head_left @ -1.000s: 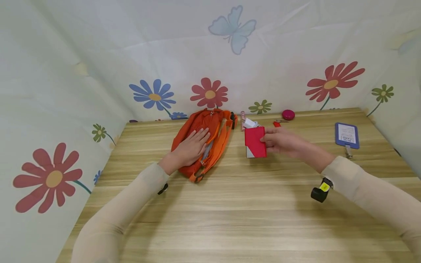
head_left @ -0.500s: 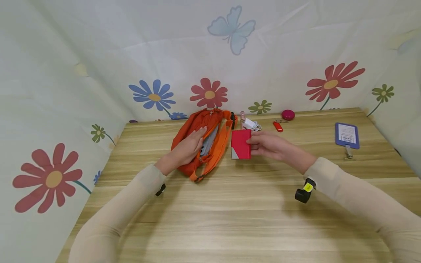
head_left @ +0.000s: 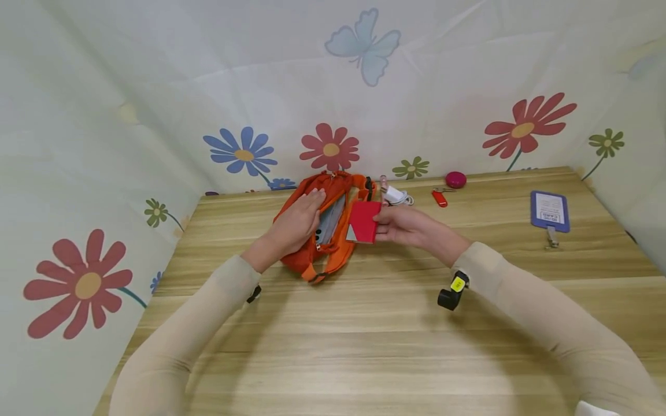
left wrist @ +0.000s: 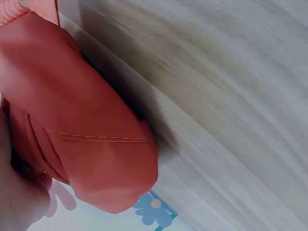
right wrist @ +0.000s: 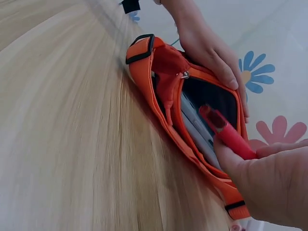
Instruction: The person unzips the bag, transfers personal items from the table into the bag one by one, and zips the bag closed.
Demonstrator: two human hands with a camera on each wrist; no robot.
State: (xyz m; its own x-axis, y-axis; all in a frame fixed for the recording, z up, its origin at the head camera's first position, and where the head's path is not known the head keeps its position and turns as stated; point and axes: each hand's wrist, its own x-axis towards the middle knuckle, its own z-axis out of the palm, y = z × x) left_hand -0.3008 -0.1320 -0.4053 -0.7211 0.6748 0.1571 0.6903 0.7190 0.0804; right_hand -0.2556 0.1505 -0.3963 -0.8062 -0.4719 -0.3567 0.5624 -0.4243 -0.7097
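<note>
An orange waist bag [head_left: 296, 254] lies on the table with its zipped mouth agape. My left hand [head_left: 292, 226] rests on its left side, fingers straight; in the right wrist view the left thumb [right wrist: 224, 72] lies along the rim of the opening. Inside the bag is a flat grey phone-like thing [right wrist: 198, 126] with dark round spots. My right hand [head_left: 408, 225] pinches a small flat red case [head_left: 363, 222] with a pale corner. The case is over the bag's right edge, and in the right wrist view it tilts toward the opening.
Behind the right hand are a white charger [head_left: 396, 195] with its cable and a slim pink tube [head_left: 383, 184]. Farther right lie a red key fob [head_left: 439, 199], a round magenta case [head_left: 455, 179] and a blue badge holder [head_left: 550, 209]. A flowered curtain [head_left: 442, 86] hangs behind the table.
My right hand has carried the red case leftward, from beside the charger to the bag. The left hand has shifted slightly, and the bag's mouth shows wider with the grey thing more visible.
</note>
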